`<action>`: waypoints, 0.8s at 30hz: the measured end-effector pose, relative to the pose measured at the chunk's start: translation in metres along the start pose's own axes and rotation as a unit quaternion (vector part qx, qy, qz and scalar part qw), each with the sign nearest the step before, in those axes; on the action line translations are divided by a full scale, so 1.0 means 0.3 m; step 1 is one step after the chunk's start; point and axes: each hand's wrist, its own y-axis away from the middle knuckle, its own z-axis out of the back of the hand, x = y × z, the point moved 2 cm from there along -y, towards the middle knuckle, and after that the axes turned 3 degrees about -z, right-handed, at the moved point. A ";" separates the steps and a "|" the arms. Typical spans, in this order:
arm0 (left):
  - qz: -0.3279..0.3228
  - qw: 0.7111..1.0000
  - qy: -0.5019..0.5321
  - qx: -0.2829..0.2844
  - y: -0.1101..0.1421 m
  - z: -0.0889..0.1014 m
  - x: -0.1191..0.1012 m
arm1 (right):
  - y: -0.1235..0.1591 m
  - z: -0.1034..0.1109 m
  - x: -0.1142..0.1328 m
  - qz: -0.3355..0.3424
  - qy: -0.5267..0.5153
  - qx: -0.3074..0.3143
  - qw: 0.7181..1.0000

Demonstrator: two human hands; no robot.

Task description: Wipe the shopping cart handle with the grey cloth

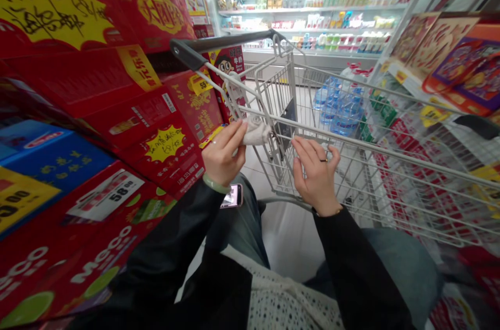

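My left hand (224,153) is closed around one end of a rolled greyish-white cloth (257,131), beside the metal frame of a shopping cart (292,93). My right hand (315,171) is at the cart's wire side, its fingers stretched forward and slightly apart. Its index fingertip meets a thin bar of the cart; nothing else shows in that hand. The cart's dark handle (230,41) is above and beyond the cloth. A phone (234,197) with a lit screen lies by my left thigh, below my left wrist.
Stacked red drink boxes (148,111) with price signs line the left side. Packs of bottled water (346,111) stand beyond the cart. Packaged goods (469,59) are piled on the right. A lit refrigerated shelf (312,7) spans the back.
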 end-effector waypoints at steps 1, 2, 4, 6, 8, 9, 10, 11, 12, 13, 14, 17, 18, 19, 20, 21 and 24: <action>0.006 1.000 0.001 -0.016 -0.025 0.010 0.011 | 0.000 -0.001 0.000 0.000 -0.001 -0.004 1.000; 0.009 0.999 0.002 -0.033 -0.043 0.014 0.015 | 0.001 -0.001 0.000 -0.001 -0.001 -0.008 1.000; 0.007 0.999 0.005 -0.051 -0.040 0.004 0.004 | 0.001 -0.002 0.000 -0.001 -0.002 -0.013 1.000; -0.001 0.999 0.002 -0.039 0.010 -0.025 -0.028 | 0.000 -0.002 0.001 0.000 -0.001 -0.012 1.000; -0.014 1.000 -0.003 0.002 0.082 -0.057 -0.061 | 0.000 -0.002 0.002 0.003 0.000 -0.005 1.000; -0.022 0.999 -0.005 0.025 0.114 -0.069 -0.073 | -0.001 -0.002 0.003 0.003 -0.001 -0.004 1.000; -0.026 0.999 -0.006 0.043 0.137 -0.075 -0.078 | -0.001 -0.002 0.003 0.003 -0.002 -0.004 1.000; -0.027 0.998 -0.006 0.050 0.149 -0.075 -0.077 | -0.001 -0.001 0.003 0.002 -0.004 -0.006 1.000; -0.024 0.999 -0.005 0.047 0.149 -0.071 -0.070 | 0.000 -0.001 0.002 0.002 -0.006 -0.010 1.000; -0.015 0.999 -0.004 0.033 0.139 -0.063 -0.060 | 0.000 -0.001 0.002 0.001 -0.008 -0.014 1.000; -0.002 1.000 -0.006 0.010 0.121 -0.053 -0.047 | 0.000 0.000 0.002 0.000 -0.010 -0.016 1.000; 0.043 0.998 -0.010 -0.049 0.063 -0.037 -0.021 | 0.000 -0.001 0.003 0.000 -0.013 -0.019 1.000; 0.052 0.997 -0.009 -0.053 0.053 -0.039 -0.021 | 0.000 -0.002 0.003 -0.001 -0.013 -0.018 1.000; 0.057 0.997 -0.006 -0.050 0.050 -0.045 -0.025 | -0.001 -0.002 0.004 -0.001 -0.012 -0.019 1.000; 0.059 0.997 -0.003 -0.043 0.056 -0.052 -0.032 | -0.001 -0.003 0.005 -0.002 -0.010 -0.019 1.000; 0.058 0.998 0.000 -0.034 0.069 -0.061 -0.042 | -0.001 -0.004 0.005 -0.003 -0.009 -0.019 1.000; 0.057 0.998 -0.002 -0.005 0.136 -0.090 -0.080 | 0.000 -0.005 0.005 -0.004 -0.008 -0.017 1.000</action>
